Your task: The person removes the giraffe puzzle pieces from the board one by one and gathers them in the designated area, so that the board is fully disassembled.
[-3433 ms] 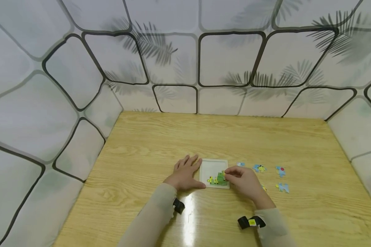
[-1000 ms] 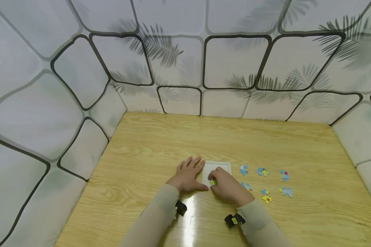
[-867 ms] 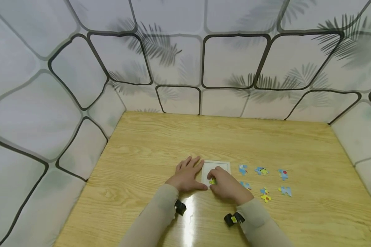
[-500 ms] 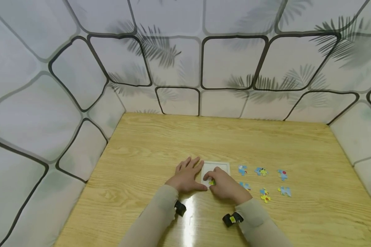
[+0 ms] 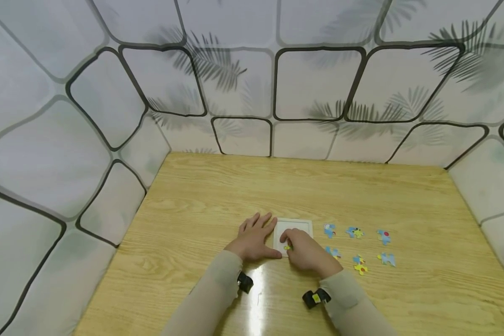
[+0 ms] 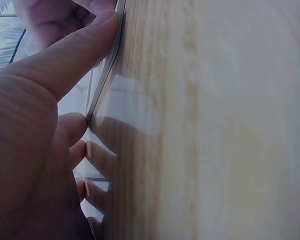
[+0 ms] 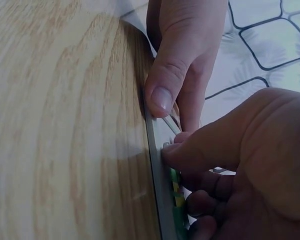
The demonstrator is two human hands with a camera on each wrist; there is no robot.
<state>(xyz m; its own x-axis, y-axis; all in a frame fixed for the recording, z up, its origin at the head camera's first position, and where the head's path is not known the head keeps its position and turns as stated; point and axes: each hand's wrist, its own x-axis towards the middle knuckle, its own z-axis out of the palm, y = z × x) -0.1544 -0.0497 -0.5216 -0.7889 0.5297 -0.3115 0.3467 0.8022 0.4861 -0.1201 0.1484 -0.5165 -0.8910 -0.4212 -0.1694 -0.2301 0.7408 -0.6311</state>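
Note:
In the head view, a small white puzzle tray (image 5: 309, 227) lies flat on the table between the hands. My left hand (image 5: 254, 240) rests at its left side with fingers spread, the thumb (image 6: 85, 57) on the tray's near left corner. Over the lower part of the tray is my right hand (image 5: 308, 252), its thumb and curled index finger pinching a jigsaw piece (image 5: 287, 248) that shows some yellow and is mostly hidden. Beneath that hand, the right wrist view shows green and yellow pieces (image 7: 177, 197) inside the tray's rim (image 7: 158, 185).
Several loose blue and yellow jigsaw pieces lie right of the tray in two rough rows, among them one with a red dot (image 5: 384, 236) and a mostly yellow one (image 5: 360, 265). The wooden table (image 5: 218, 186) meets patterned cloth walls (image 5: 243, 84) behind and at the sides.
Since the oldest frame my right hand has moved left from the tray's right edge to over its lower left, covering the green pieces. Lately only its fingers shift slightly; the left hand stays put.

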